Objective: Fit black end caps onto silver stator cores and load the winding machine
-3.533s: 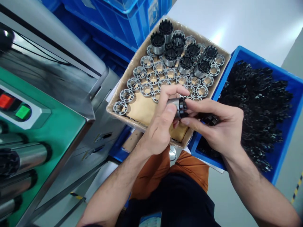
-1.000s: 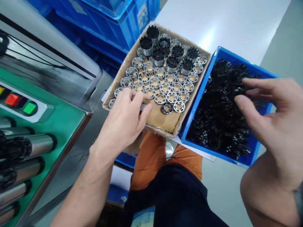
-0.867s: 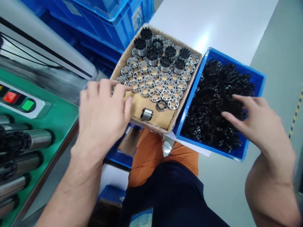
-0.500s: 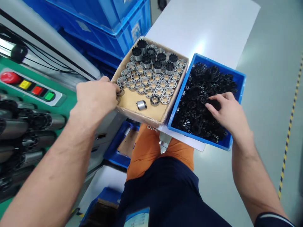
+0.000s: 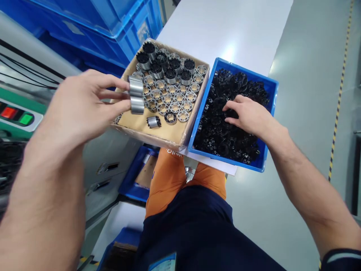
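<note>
Between the thumb and fingers of my left hand (image 5: 84,99) are two bare silvery metal rings (image 5: 137,96), held one against the other above the left side of a cardboard box (image 5: 158,141). Rows of similar metal rings (image 5: 179,98) stand in that box, several at the back topped with black toothed plastic caps (image 5: 170,73). One capped ring (image 5: 153,121) lies on its side near the front. My right hand (image 5: 245,113) reaches into a blue bin (image 5: 228,160) of black plastic parts (image 5: 222,128); its curled fingertips are among them, and what they hold is hidden.
Large blue crates (image 5: 124,45) are stacked behind the box. Box and bin rest on a white table (image 5: 214,26). At left stands a green machine panel with red and green buttons (image 5: 17,114). A grey cabinet (image 5: 104,158) is below my left arm.
My left hand has lifted two metal rings from the box's left corner. My right hand stays in the bin, its fingers shifted slightly among the parts. The view has turned a little right.
</note>
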A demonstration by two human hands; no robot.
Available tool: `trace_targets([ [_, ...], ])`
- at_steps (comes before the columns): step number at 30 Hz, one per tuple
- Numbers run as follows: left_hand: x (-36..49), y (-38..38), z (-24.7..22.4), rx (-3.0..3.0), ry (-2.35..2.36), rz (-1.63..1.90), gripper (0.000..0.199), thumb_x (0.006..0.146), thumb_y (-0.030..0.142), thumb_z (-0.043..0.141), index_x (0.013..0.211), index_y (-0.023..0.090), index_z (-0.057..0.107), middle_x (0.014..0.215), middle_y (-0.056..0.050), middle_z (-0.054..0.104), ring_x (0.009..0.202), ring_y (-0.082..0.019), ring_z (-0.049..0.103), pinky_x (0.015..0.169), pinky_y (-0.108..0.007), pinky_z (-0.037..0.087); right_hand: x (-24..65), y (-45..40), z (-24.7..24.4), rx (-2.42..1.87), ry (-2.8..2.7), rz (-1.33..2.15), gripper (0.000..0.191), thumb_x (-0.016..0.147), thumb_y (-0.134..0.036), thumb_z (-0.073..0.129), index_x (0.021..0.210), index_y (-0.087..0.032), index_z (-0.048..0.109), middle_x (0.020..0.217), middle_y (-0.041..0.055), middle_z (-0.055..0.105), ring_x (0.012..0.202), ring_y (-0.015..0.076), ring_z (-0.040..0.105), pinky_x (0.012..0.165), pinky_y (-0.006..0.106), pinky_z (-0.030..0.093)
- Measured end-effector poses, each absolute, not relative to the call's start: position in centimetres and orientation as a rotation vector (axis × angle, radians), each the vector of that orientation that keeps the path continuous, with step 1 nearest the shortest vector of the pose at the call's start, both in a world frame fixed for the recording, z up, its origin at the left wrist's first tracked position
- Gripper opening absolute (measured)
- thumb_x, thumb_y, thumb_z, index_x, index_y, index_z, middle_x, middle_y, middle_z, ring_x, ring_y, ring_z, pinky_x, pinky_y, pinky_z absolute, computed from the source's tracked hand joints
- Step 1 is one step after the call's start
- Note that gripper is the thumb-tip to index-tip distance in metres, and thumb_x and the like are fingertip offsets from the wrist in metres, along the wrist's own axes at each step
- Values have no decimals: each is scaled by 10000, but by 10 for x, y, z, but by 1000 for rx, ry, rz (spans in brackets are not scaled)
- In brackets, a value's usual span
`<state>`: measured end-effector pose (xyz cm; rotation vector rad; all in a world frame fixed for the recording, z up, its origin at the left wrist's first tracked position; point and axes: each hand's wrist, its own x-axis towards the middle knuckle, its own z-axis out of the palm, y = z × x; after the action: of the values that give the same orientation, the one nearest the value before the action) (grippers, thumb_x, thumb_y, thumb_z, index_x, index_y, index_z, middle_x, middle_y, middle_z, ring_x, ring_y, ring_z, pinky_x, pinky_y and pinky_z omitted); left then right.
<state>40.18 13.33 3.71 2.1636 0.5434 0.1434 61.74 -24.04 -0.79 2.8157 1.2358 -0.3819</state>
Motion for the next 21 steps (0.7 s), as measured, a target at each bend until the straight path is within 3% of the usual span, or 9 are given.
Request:
trace_targets([
  [2, 409, 119, 23, 1771, 505, 203, 541, 881, 640, 1064, 1126, 255, 773, 1401, -49, 874, 1294, -371, 782, 1168, -703, 694, 627, -233, -3, 2714, 1235, -471, 555, 1075, -321, 891, 1627, -338, 829, 1518, 143, 759, 1096, 335, 812, 1008, 540, 704],
  [3, 412, 111, 13, 1599, 502, 198, 548, 843, 599, 1109, 1118, 275, 763, 1398, -41, 892, 1280, -354, 801, 1030, -577, 744, 631, -229, -1, 2656, 1246, -508, 582, 1040, -302, 916, 1615, -357, 837, 1519, 131, 757, 1037, 310, 807, 974, 523, 698],
  [5, 418, 95, -5, 1308, 514, 148, 538, 780, 451, 1149, 1153, 294, 793, 1410, -47, 903, 1290, -329, 834, 797, -376, 725, 637, -221, 5, 2538, 1299, -559, 528, 999, -266, 932, 1516, -356, 874, 1485, 112, 778, 1012, 298, 808, 946, 501, 678],
  [7, 422, 81, -20, 1112, 539, 84, 521, 743, 277, 1099, 1192, 272, 833, 1382, -63, 904, 1246, -277, 860, 693, -257, 668, 640, -216, 10, 2447, 1365, -590, 403, 1002, -241, 891, 1397, -320, 877, 1414, 104, 821, 1055, 323, 820, 944, 494, 657],
  [9, 423, 70, -31, 983, 507, 38, 504, 692, 170, 982, 1176, 230, 851, 1344, -82, 900, 1119, -230, 862, 654, -215, 638, 642, -216, 13, 2426, 1409, -624, 351, 1011, -224, 824, 1354, -298, 845, 1335, 97, 865, 1083, 340, 823, 948, 489, 640],
  [11, 422, 64, -39, 903, 444, -8, 443, 714, 190, 882, 1157, 190, 859, 1354, -119, 894, 1029, -220, 851, 636, -227, 637, 643, -221, 15, 2484, 1444, -655, 361, 1018, -226, 760, 1367, -293, 822, 1291, 90, 890, 1047, 331, 815, 944, 483, 628],
  [14, 423, 61, -49, 850, 378, -30, 248, 909, 367, 876, 1062, 181, 821, 1330, -163, 886, 937, -230, 835, 573, -245, 603, 644, -235, 17, 2650, 1514, -671, 375, 1027, -250, 696, 1368, -297, 844, 1296, 96, 895, 970, 309, 797, 927, 484, 619],
  [18, 428, 63, -62, 895, 269, -9, 492, 947, 548, 1054, 932, 221, 687, 1129, -121, 870, 757, -173, 753, 493, -210, 506, 640, -247, 19, 3078, 1566, -523, 250, 1007, -269, 727, 1208, -271, 876, 1182, 89, 904, 995, 301, 795, 969, 498, 631],
  [21, 428, 61, -68, 946, 169, -6, 534, 1003, 674, 1032, 1071, 256, 707, 975, -70, 825, 641, -162, 703, 418, -205, 393, 626, -244, 17, 3306, 1505, -361, 180, 1083, -344, 779, 1233, -260, 833, 1156, 74, 880, 964, 260, 779, 923, 465, 647],
])
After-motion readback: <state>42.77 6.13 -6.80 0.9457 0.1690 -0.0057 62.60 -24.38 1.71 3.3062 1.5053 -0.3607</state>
